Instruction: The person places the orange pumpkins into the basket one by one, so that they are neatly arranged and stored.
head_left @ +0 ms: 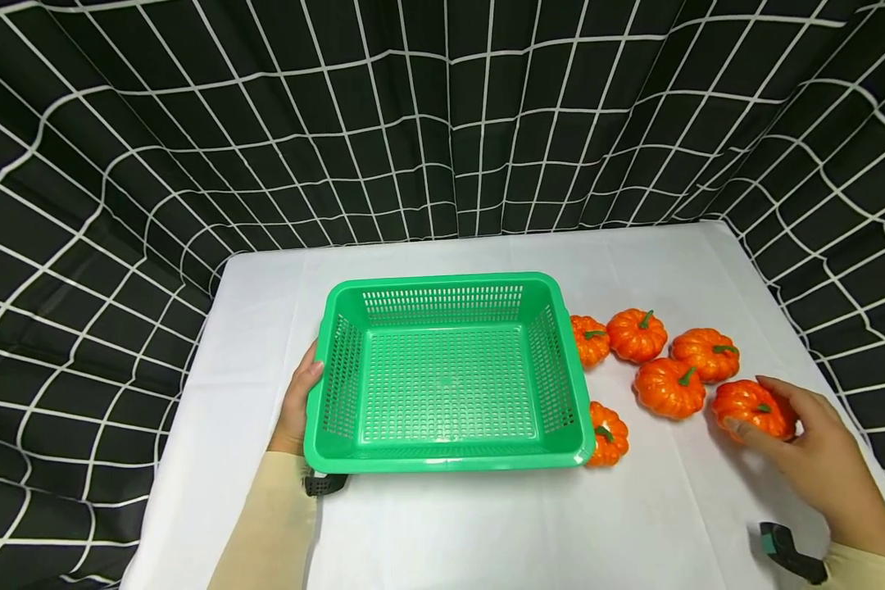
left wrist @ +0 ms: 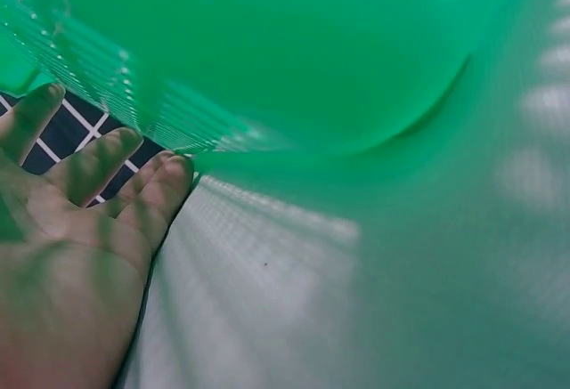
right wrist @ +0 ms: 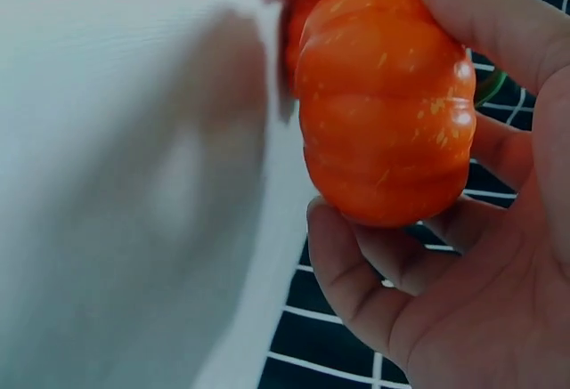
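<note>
My left hand (head_left: pixel 295 410) grips the left side of a green plastic basket (head_left: pixel 446 464), thumb at the rim. Its other fingers (left wrist: pixel 156 198) lie against the perforated side wall in the left wrist view. The basket has a mesh floor with nothing in it. Over at the right, my right hand (head_left: pixel 819 447) holds a small orange pumpkin (head_left: pixel 748 407) with a green stem, between thumb and fingers. In the right wrist view the held pumpkin (right wrist: pixel 387 109) is seen from its ribbed side, thumb above and fingers below.
Several more pumpkins (head_left: pixel 669 388) lie between the basket and my right hand. One pumpkin (head_left: pixel 609 436) sits at the basket's near right corner, partly hidden by it. A white cloth (head_left: pixel 487 524) covers the table, and black grid curtains (head_left: pixel 442 123) surround it.
</note>
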`<state>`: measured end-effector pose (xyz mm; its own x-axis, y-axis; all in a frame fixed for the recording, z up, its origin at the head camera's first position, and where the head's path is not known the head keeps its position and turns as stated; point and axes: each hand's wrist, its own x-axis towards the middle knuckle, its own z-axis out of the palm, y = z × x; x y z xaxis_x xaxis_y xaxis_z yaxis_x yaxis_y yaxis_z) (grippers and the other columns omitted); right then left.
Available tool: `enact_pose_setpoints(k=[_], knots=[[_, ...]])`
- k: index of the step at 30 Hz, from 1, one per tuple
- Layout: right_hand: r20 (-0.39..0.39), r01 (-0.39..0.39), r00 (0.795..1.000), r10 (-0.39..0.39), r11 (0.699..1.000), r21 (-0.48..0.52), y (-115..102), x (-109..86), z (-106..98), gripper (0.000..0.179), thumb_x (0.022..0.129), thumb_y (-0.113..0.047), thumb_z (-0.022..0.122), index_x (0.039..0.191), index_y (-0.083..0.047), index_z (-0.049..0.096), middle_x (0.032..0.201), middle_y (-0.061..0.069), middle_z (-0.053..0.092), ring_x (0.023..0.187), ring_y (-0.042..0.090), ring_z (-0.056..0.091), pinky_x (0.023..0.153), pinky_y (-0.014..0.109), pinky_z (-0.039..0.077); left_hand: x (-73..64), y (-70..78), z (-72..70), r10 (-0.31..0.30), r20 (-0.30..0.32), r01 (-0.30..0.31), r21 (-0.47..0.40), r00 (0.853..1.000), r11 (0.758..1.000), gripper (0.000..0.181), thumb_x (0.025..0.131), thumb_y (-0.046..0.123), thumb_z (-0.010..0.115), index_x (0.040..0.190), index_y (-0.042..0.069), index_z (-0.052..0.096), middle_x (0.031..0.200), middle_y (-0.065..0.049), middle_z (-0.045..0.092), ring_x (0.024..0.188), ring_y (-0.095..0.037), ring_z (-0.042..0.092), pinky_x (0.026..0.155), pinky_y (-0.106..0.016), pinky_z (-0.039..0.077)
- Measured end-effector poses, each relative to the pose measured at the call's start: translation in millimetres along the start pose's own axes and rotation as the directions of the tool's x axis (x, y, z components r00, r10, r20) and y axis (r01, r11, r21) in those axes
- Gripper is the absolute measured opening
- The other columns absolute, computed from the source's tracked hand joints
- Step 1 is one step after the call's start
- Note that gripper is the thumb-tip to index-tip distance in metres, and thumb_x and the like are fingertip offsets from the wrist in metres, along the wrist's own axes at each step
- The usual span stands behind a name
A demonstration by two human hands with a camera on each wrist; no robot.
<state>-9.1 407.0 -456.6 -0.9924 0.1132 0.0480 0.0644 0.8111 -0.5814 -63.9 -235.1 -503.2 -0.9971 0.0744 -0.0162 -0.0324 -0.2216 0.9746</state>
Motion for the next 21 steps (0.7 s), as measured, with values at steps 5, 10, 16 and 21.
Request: enact_pose_setpoints(k=[5, 10, 16, 21], knots=[[-0.023, 0.016, 1.000, -0.017, 1.000, -0.015, -5, 3.8, -4, 0.076, 0.092, -0.014, 0.088, 0.152, 0.012, 0.050, 0.140, 0.043, 0.047, 0.124, 0.061, 0.041, 0.093, 0.015, 0.026, 0.6, -2.2, -1.6, 0.008, -0.002, -0.008, -0.005, 1.000, 1.000, 0.071, 0.106, 0.028, 0.035, 0.176, 0.019, 0.025, 0.173, -0.011, 0.035, 0.144, -0.034, 0.044, 0.109, -0.035, 0.048], [-0.065, 0.030, 0.997, -0.031, 0.999, -0.025, -9, 8.1, -5, 0.074, 0.090, -0.009, 0.090, 0.150, 0.013, 0.052, 0.139, 0.042, 0.049, 0.122, 0.057, 0.043, 0.095, 0.011, 0.024, 2.3, -2.8, -1.2, 0.025, 0.012, -0.025, -0.001, 1.000, 1.000, 0.071, 0.106, 0.027, 0.034, 0.176, 0.019, 0.025, 0.173, -0.008, 0.034, 0.145, -0.032, 0.043, 0.111, -0.035, 0.046], [-0.098, 0.027, 0.995, -0.031, 0.999, -0.041, -22, 15.9, -9, 0.074, 0.087, -0.009, 0.093, 0.149, 0.010, 0.056, 0.133, 0.036, 0.053, 0.105, 0.022, 0.042, 0.075, 0.015, 0.029, 1.5, -1.4, -0.2, 0.013, 0.020, -0.013, -0.019, 1.000, 1.000, 0.072, 0.106, 0.026, 0.034, 0.176, 0.018, 0.023, 0.172, -0.010, 0.035, 0.141, -0.033, 0.046, 0.109, -0.035, 0.048], [-0.123, 0.078, 0.990, -0.070, 0.995, 0.064, -36, 21.2, -7, 0.072, 0.086, -0.003, 0.092, 0.149, 0.008, 0.057, 0.131, 0.015, 0.057, 0.107, -0.002, 0.039, 0.077, 0.006, 0.033, 1.2, -0.3, -0.6, 0.023, 0.025, -0.023, -0.010, 0.999, 1.000, 0.072, 0.106, 0.026, 0.034, 0.176, 0.017, 0.022, 0.173, -0.010, 0.034, 0.143, -0.034, 0.044, 0.111, -0.035, 0.047]])
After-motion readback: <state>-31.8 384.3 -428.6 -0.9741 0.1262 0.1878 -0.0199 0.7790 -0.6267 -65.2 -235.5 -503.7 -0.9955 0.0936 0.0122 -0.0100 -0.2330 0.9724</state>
